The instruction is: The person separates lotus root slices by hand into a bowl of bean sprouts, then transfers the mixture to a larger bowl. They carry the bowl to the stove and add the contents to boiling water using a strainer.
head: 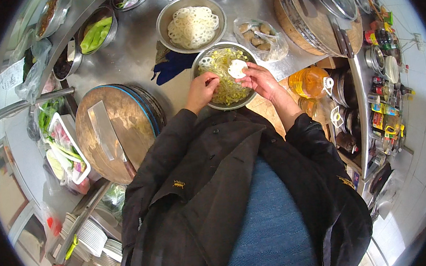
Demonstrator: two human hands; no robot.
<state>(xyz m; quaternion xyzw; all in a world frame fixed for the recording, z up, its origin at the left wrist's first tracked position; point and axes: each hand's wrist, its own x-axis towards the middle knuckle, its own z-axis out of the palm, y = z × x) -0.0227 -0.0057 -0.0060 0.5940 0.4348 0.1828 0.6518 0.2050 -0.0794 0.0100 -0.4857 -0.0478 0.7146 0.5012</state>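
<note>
A steel bowl [254, 99] of yellow bean sprouts [228, 86] stands at the near edge of the steel counter. My right hand [259, 78] holds pale lotus root slices [237, 68] over the bowl's right side. At its left side is my left hand [204, 90], fingers bent and thumb near the fingertips, over the sprouts; whether it pinches something small I cannot tell. Another lotus root slice [205, 62] rests on the sprouts by the far left rim. Just beyond, a larger steel bowl [161, 26] holds a heap of sliced lotus root [192, 27].
Dark blue cloth or glove [174, 65] lies left of the sprouts, a plastic bag of brown tubers [260, 37] to the right. A cleaver [102, 128] lies on the round wooden chopping block [137, 120] at left. Another block [297, 32] at right bears knives and a steel lid.
</note>
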